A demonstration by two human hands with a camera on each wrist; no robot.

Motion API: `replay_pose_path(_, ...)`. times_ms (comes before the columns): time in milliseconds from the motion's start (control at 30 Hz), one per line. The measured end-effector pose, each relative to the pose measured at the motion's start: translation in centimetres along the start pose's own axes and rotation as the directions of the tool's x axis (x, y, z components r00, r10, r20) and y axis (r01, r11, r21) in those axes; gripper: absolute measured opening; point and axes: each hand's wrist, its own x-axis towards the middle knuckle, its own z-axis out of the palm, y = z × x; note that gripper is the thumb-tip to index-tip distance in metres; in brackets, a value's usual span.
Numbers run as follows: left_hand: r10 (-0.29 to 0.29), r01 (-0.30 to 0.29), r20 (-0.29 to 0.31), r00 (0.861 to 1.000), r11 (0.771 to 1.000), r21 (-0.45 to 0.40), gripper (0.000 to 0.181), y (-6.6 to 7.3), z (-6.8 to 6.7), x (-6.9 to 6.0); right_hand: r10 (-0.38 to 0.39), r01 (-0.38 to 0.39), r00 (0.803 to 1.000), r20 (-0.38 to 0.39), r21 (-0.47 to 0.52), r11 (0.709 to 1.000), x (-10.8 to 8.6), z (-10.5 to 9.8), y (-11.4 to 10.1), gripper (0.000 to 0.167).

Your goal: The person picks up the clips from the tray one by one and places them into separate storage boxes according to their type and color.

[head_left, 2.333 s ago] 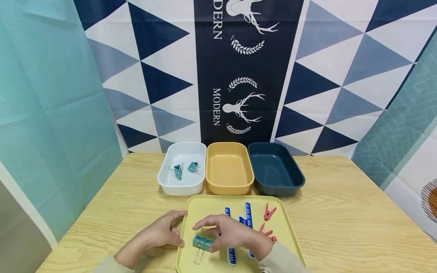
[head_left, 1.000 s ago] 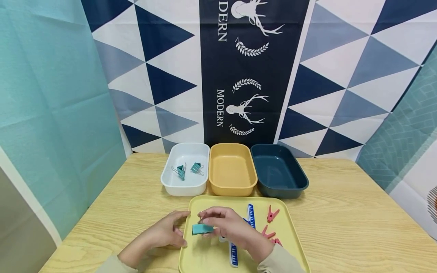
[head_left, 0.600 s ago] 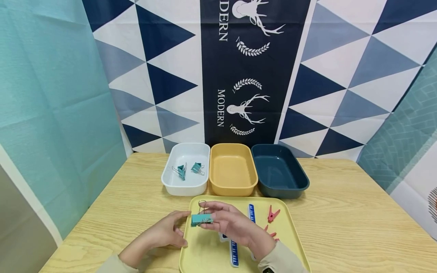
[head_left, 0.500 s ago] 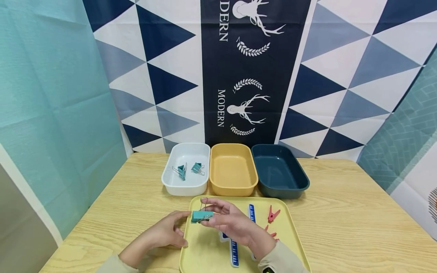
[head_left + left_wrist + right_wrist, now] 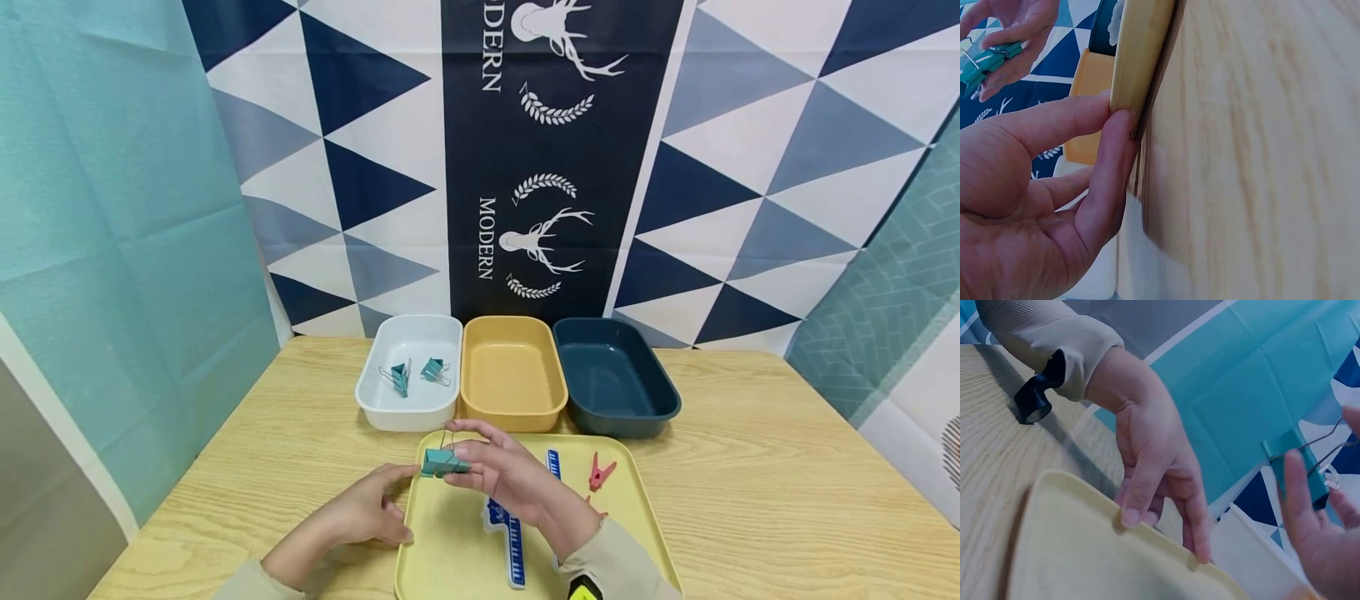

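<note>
My right hand [image 5: 517, 483] holds a teal binder clip [image 5: 445, 462] by its right end above the yellow tray [image 5: 450, 550]. One wire handle of the clip points up beside the fingers. In the right wrist view, the binder clip [image 5: 1300, 465] hangs off the table with its wire handles showing between fingers and thumb. My left hand [image 5: 367, 508] touches the tray's left edge with thumb and index finger spread along the rim. In the left wrist view, two fingertips of the left hand [image 5: 1054, 181] meet the tray's rim [image 5: 1138, 56].
Blue-and-white strips with a keyboard-like pattern [image 5: 515, 550] and pink clothespins [image 5: 598, 473] lie on the tray, partly behind the right arm. Behind stand a white bin [image 5: 401, 421] with two teal binder clips, a yellow bin [image 5: 513, 419] and a dark blue bin [image 5: 622, 425].
The right hand has taken the binder clip from the tray, lifted it and carried it forward toward the bins. The left hand stays at the tray's edge.
</note>
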Motion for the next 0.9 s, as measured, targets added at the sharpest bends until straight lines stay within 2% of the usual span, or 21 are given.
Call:
replay_pose_path(267,0.003,-0.003,0.008,1.000,1.000,-0.030,0.085,0.0,0.1,0.0,0.035,-0.036,0.999,-0.019,-0.054,0.998,0.6,-0.1,-0.4,0.042)
replay_pose_path(500,0.003,-0.002,0.020,1.000,0.999,-0.036,0.086,0.0,0.0,-0.1,0.014,-0.014,1.000,0.002,-0.041,0.999,1.0,-0.3,-0.7,0.037)
replay_pose_path(733,-0.004,0.005,0.018,1.000,0.999,-0.036,0.085,0.0,0.0,0.0,-0.004,0.005,0.999,0.032,-0.029,1.000,1.7,-0.1,-1.2,0.024)
replay_pose_path(900,-0.006,0.007,0.019,1.000,0.999,-0.051,0.085,0.0,0.0,0.0,-0.011,0.012,1.000,0.024,-0.049,0.999,2.1,-0.1,-1.3,0.024)
